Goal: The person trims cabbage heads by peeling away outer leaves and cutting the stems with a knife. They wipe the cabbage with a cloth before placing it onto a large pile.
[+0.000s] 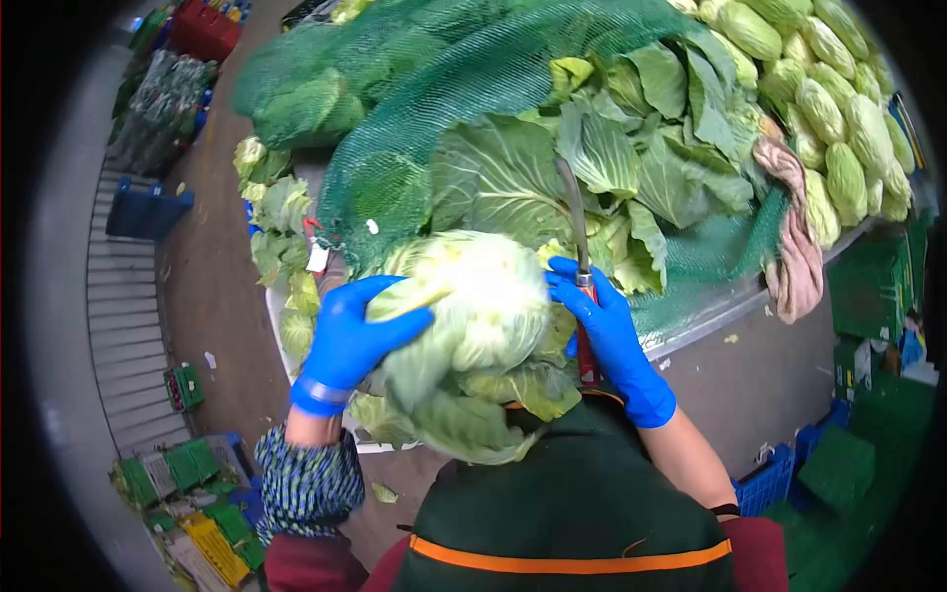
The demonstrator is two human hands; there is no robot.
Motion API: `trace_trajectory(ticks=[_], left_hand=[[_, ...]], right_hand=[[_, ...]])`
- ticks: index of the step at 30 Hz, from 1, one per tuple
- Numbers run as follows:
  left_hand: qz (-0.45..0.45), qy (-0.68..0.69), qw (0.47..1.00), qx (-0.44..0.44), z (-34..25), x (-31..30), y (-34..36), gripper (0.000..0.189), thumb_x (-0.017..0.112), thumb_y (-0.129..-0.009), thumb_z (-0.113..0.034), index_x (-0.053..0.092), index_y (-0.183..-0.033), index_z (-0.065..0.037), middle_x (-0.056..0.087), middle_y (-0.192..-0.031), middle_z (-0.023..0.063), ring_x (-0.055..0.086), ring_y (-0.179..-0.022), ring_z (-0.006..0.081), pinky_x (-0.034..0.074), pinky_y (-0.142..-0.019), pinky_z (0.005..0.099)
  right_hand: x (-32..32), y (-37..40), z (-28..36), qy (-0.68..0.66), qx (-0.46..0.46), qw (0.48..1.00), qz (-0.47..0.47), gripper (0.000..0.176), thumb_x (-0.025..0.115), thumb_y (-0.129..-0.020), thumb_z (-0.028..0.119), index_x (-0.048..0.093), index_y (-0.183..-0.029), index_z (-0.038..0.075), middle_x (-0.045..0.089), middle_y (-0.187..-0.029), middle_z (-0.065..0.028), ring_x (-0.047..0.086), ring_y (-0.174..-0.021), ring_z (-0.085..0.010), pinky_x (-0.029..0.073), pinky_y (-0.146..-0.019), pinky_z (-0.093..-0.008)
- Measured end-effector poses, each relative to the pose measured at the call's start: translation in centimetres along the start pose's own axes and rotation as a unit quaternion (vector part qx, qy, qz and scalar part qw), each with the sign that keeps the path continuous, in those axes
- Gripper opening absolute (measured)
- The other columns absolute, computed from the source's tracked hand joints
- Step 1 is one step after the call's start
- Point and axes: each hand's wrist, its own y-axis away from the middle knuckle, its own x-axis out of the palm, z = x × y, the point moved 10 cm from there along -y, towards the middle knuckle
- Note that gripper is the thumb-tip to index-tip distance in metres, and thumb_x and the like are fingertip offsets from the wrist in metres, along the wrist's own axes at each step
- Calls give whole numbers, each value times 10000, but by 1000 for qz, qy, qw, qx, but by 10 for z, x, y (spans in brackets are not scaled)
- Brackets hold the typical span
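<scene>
Against apron (572,503), cabbage (483,296) in left hand (350,335), fingers (400,326) wide; right hand (607,331) tight around knife (575,212), blade straight ahead

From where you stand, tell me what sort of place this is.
Probably a vegetable packing shed: piled trimmed cabbages, green net sacks, plastic crates beside a roller conveyor. The left hand holds a cabbage, the right hand a knife.

Head view, steeply down, close over cabbage (483,296)
</scene>
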Motion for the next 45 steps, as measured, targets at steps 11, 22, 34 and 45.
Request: trace_trajectory(ticks=[11, 22, 34, 45], left_hand=[[-125, -379, 870, 291, -36, 13, 20, 772, 729, -638, -190, 367, -1308, -63, 326, -1337, 201, 327, -1219, 355, 275, -1011, 401], [-88, 114, 981, 134, 134, 90, -40, 1048, 817, -567, -254, 174, -1350, 11, 345, -1308, 184, 351, -1219, 273, 314, -1002, 373], [135, 669, 722, 114, 62, 76, -21, 778, 646, -726, -258, 210, -1359, -137, 331, -1337, 138, 371, -1211, 293, 317, -1019, 446], [124, 751, 649, -5, 71, 69, -2, 703, 390, -806, -542, 314, -1334, -85, 337, -1366, 118, 330, -1246, 289, 232, -1050, 444]], right_hand=[[-24, -6, -24, 66, -42, 997, -7, 430, 614, -795, 182, 480, -1178, 40, 572, -1076, -68, 556, -904, -114, 488, -533, -244], [34, -30, 28, 440, -197, 876, 0, 243, 630, -636, 218, 542, -726, 11, 527, -614, -164, 542, -570, -281, 433, -564, -370], [187, 13, 159, 555, -105, 780, 269, 219, 649, -617, 209, 572, -642, 5, 507, -516, -46, 478, -486, -101, 389, -469, -274], [124, -36, 192, 419, -250, 854, 183, 607, 680, -725, 362, 480, -1224, 81, 584, -1042, -72, 577, -874, -188, 460, -759, -337]])
